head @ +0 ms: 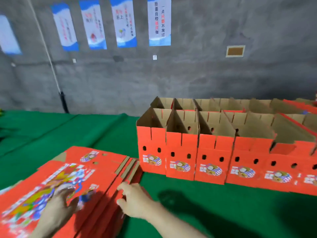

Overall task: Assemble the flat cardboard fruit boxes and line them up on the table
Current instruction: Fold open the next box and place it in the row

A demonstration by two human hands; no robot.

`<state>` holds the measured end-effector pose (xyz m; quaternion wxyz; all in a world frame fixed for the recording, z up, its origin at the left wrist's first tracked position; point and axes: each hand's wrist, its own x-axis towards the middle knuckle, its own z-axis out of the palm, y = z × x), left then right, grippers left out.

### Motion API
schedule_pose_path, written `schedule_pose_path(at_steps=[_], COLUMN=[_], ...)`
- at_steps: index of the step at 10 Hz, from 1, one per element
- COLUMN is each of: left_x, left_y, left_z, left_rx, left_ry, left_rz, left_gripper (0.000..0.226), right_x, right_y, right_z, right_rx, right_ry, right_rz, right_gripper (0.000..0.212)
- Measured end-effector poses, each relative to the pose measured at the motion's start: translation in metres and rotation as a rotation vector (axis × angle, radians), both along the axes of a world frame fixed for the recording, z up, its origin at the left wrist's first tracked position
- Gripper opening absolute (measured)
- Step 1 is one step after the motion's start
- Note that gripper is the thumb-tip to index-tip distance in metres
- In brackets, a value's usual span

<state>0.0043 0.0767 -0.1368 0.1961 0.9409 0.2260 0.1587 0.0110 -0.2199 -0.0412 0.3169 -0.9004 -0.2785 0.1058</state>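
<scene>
R hand (135, 200) grips the right edge of the stack of flat boxes (103, 170): fingers curled, index up on the top sheet, thumb lower against the side. Pic is blurry here, so can't say how many sheets it has hold of. L hand (57, 207) lies on the printed top of the same stack, fingers spread and relaxed, holding nothing.

The stack sits at the near-left of the table, red w/ colourful print. Brown cardboard edges show along its far right side.

Just beside the stack's far corner starts the front row of built boxes (181, 157). They stand upright w/ tops open, touching side by side and running off to the right. Each has two round holes and a round label on its red face. A back row (185, 103) stands right behind, also open-topped. The boxes furthest right are too smeared to read.

Everything rests on a green cloth (214, 212), creased at left. Behind is a grey wall (205, 74) w/ a line of blue-and-white posters (159, 21), a small brown panel (235, 51) and a thin pipe (63, 102) coming down at left.
</scene>
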Motion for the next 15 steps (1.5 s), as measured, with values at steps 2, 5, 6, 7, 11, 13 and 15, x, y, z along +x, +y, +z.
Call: schedule_pose_path(at_steps=[2,5,6,7,11,13,15], left_x=[-0.028,-0.055,-0.042,-0.035,-0.051,-0.051,-0.041], left_y=[0.040,-0.043,-0.019,0.022,0.004,0.056,0.051], left_z=[0.036,0.024,0.029,0.029,0.026,0.089,0.127], left_rx=[0.199,0.399,0.183,0.197,0.149,-0.696,-0.747], left_ry=[0.266,0.330,0.193,0.198,0.408,-0.339,-0.556], left_rz=[0.068,-0.236,-0.264,-0.059,-0.298,-0.035,-0.077], left_gripper=[0.050,0.052,0.025,0.054,0.055,0.025,0.023], right_x=[-0.009,0.003,0.005,0.003,-0.023,-0.012,-0.010], right_y=[0.047,0.050,0.047,0.047,0.052,0.002,-0.054], right_z=[-0.052,-0.088,-0.091,-0.087,-0.089,-0.061,-0.043], right_rx=[-0.090,-0.043,-0.094,-0.264,-0.540,-0.239,-0.022], right_ry=[0.237,0.355,0.296,0.064,-0.172,-0.218,-0.138], right_rz=[-0.071,-0.302,-0.321,-0.216,0.379,0.195,-0.005], right_gripper=[0.041,0.067,0.093,0.104,0.107,0.098,0.082])
